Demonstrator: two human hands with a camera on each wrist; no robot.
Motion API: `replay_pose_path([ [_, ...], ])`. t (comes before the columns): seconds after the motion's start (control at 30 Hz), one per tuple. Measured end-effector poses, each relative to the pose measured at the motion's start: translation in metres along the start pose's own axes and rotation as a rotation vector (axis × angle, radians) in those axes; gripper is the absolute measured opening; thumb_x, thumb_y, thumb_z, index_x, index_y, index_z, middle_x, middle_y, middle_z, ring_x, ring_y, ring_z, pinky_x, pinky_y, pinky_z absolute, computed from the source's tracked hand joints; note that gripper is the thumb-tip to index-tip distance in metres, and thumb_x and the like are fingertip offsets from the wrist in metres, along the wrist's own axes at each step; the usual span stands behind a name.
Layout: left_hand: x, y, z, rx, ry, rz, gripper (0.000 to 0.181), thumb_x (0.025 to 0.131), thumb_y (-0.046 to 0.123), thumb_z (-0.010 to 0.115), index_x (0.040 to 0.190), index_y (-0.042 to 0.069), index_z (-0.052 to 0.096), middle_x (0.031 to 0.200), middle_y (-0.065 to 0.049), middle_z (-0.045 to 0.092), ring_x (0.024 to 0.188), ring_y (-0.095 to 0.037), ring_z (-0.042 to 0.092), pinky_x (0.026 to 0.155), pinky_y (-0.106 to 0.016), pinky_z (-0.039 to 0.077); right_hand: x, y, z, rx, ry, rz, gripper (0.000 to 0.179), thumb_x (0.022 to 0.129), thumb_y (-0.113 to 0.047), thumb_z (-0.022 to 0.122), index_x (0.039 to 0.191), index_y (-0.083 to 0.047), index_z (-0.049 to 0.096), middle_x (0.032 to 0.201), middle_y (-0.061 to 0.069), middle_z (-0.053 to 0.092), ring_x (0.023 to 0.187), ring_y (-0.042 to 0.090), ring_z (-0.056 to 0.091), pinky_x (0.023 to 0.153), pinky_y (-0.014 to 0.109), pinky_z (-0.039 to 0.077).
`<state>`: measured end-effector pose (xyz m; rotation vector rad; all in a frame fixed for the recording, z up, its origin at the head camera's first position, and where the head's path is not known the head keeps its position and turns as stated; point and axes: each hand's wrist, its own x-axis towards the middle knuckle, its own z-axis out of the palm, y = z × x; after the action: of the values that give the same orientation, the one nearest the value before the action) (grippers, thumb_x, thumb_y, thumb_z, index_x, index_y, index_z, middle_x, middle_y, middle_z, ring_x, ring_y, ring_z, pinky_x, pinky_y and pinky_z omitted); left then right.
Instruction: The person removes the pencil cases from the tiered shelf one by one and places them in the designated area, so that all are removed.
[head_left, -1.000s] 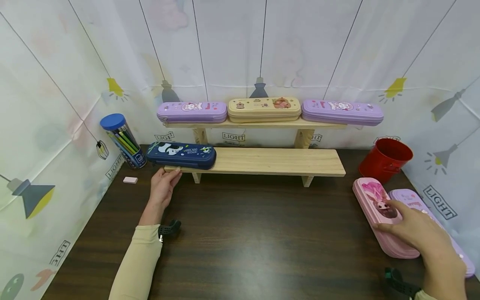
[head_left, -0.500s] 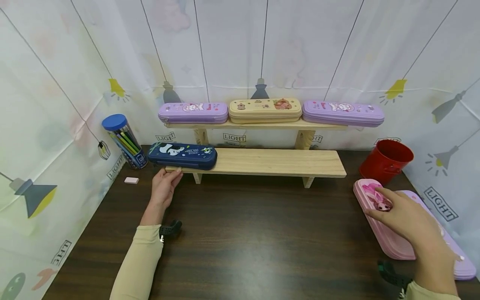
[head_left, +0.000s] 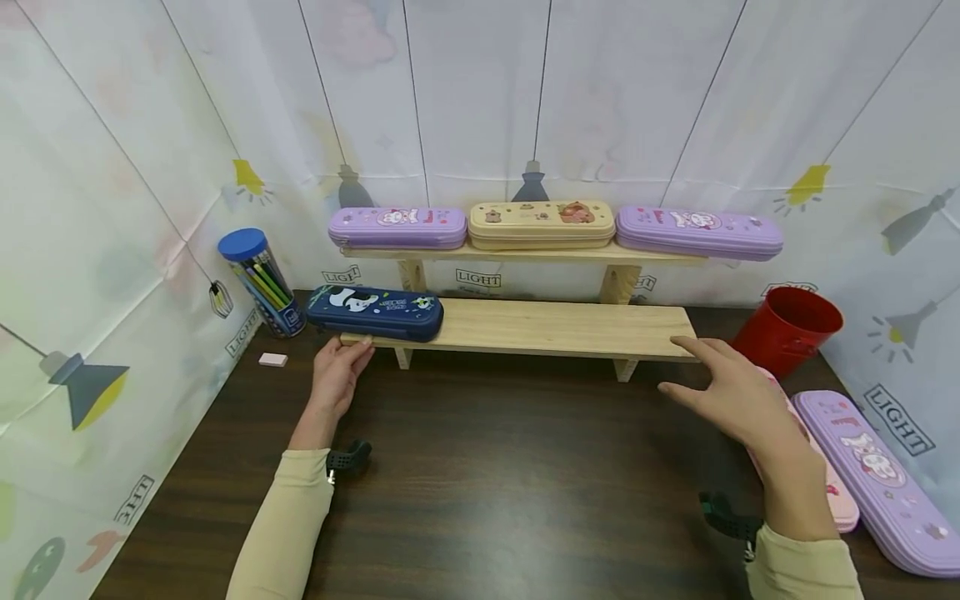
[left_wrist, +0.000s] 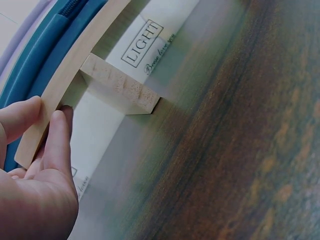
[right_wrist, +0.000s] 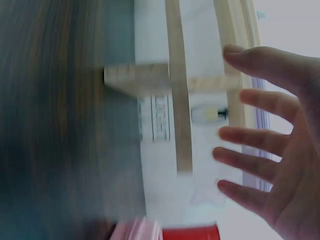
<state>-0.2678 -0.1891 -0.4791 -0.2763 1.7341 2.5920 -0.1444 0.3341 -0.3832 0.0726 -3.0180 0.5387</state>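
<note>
- The right hand (head_left: 738,404) has left the pink oblong pencil case (head_left: 842,500), which lies on the dark wood-grain worktop (head_left: 525,475), partly hidden behind the wrist, just beside a lilac pencil case (head_left: 873,471).
- That hand is now near the right end of the pale wooden lower shelf (head_left: 555,325), empty, thumb and fingers spread.
- The left hand (head_left: 335,379) stays at the shelf's left end, pinching its edge below a navy blue panda pencil case (head_left: 375,312).
- In effect, only the left hand appears to grip the shelf; the pink case is free.
</note>
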Motion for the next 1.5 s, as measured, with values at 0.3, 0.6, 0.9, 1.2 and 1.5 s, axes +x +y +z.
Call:
replay_pose_path([
  [0.3, 0.002, 0.002, 0.001, -0.008, 0.006, 0.027, 0.029, 0.095, 0.001, 0.064, 0.121, 0.008, 0.053, 0.103, 0.004, 0.069, 0.096, -0.003, 0.069, 0.101, -0.026, 0.055, 0.038, -0.059, 0.024, 0.028, 0.045, -0.222, 0.069, 0.086, -0.045, 0.075, 0.146, -0.023, 0.049, 0.143, 0.015, 0.052, 0.129, 0.041, 0.051, 0.097, 0.069, 0.047],
  [0.6, 0.003, 0.000, 0.002, 0.013, -0.023, 0.048, 0.030, 0.095, 0.001, 0.064, 0.122, 0.005, 0.052, 0.099, 0.006, 0.069, 0.094, -0.002, 0.069, 0.099, -0.024, 0.056, 0.069, -0.116, 0.058, 0.113, 0.004, -0.358, 0.065, 0.087, -0.043, 0.075, 0.145, -0.025, 0.051, 0.142, 0.005, 0.053, 0.132, 0.032, 0.051, 0.099, 0.062, 0.050],
  [0.9, 0.006, -0.001, 0.000, 0.003, -0.014, 0.044, 0.031, 0.095, -0.001, 0.063, 0.122, 0.003, 0.049, 0.099, 0.004, 0.067, 0.092, -0.003, 0.069, 0.094, -0.021, 0.058, 0.099, -0.177, 0.089, 0.129, -0.008, -0.489, 0.062, 0.087, -0.043, 0.074, 0.143, -0.026, 0.052, 0.145, 0.005, 0.051, 0.135, 0.027, 0.049, 0.107, 0.054, 0.049],
  [1.2, 0.007, -0.004, 0.001, -0.023, -0.005, 0.049, 0.027, 0.094, -0.002, 0.063, 0.117, 0.006, 0.052, 0.098, 0.003, 0.068, 0.092, -0.004, 0.069, 0.090, -0.019, 0.060, 0.132, -0.229, 0.110, 0.099, 0.050, -0.635, 0.055, 0.086, -0.040, 0.074, 0.137, -0.025, 0.059, 0.141, 0.005, 0.055, 0.129, 0.025, 0.052, 0.107, 0.046, 0.051],
  [1.5, 0.006, -0.001, 0.000, -0.021, 0.001, 0.035, 0.033, 0.094, -0.001, 0.064, 0.124, 0.004, 0.049, 0.103, 0.001, 0.067, 0.096, -0.005, 0.069, 0.092, -0.020, 0.059, 0.158, -0.266, 0.122, 0.130, -0.078, -0.631, 0.059, 0.089, -0.037, 0.071, 0.144, -0.029, 0.052, 0.156, 0.007, 0.042, 0.143, 0.028, 0.040, 0.118, 0.050, 0.040],
])
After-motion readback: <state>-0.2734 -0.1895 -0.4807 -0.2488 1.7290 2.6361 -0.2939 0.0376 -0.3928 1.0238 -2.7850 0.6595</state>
